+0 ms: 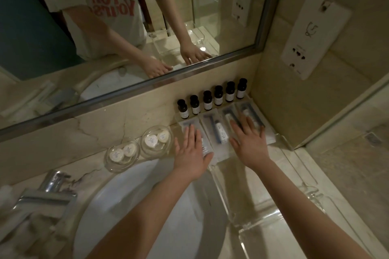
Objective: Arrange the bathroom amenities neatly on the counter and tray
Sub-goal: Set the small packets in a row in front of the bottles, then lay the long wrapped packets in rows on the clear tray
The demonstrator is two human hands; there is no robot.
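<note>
Here four flat sealed packets (220, 130) lie side by side on the surface, just in front of a row of six dark bottles (212, 99) that stands against the wall under the mirror (126, 27). The left hand (192, 151) rests flat, fingers spread, on the packet farthest left in the row; the right hand (249, 139) lies flat and spread across the two packets at the right end. Neither grips anything. Pressing down like this looks meant to square the packets and slide them into an even line below the bottles. Left of the packets sit two glass dishes (139, 149), each holding two round wrapped soaps, close together along the basin's far rim. A clear tray (271, 216) lies nearer the person than the packets, with nothing that I can make out in it. The sink (147, 206) and tap (50, 185) are further left.
</note>
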